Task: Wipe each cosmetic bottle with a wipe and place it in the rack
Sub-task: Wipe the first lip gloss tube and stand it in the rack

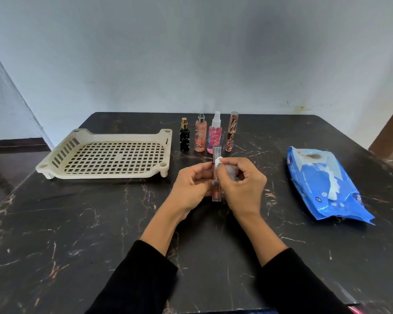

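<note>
No bottles in rack (104, 155)

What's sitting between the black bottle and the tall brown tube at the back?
In the head view, two spray bottles: a peach one beside the black bottle, then a pink one beside the brown tube.

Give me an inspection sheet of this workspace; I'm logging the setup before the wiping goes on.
Surface: black marbled table, white and rust veins.
Job's things: cream rack at left, nothing in it; four bottles standing in a row behind the hands: black, peach, pink, brown; a slim tube held upright; white wipe against the tube's upper part.
Clutter: blue wipes pack at right, a wipe sticking out.
Hands: left hand holds the tube; right hand pinches the wipe.
Cables: nothing seen.
Surroundings: pale wall behind; dark floor at left.
</note>
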